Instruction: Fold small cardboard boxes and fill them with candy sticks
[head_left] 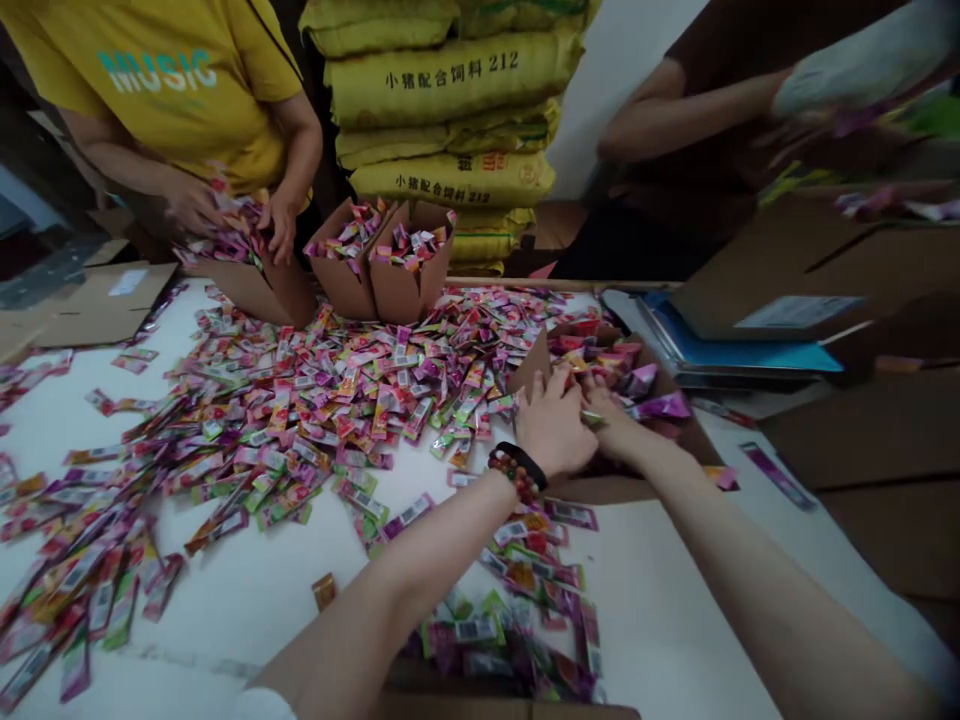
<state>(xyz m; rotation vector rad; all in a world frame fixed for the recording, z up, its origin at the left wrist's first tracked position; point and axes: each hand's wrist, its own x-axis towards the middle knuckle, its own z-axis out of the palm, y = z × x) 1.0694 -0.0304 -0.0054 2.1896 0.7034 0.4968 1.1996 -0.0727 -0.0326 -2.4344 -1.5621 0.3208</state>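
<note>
My left hand [556, 425], with a dark band and a beaded bracelet [519, 472] at the wrist, reaches over the near left side of an open cardboard box [686, 425]. Its fingers are spread and touch the packets inside. My right hand [613, 420] is in the same box beside it, fingers stretched forward onto the packets, tips partly hidden. A greenish packet [592, 419] shows between both hands; whether either grips it is unclear. Purple stick packets [664, 405] fill the box's right part. A big pile of packets [360, 375] spreads leftward over the white table [247, 600].
Across the table, a person in a yellow shirt [172, 80] handles packets at a box [262, 290]. Two filled boxes [412, 280] stand alongside. Another person's gloved hand [862, 75] is above a box [817, 260] at right. Near me lies a packet-filled box [517, 708].
</note>
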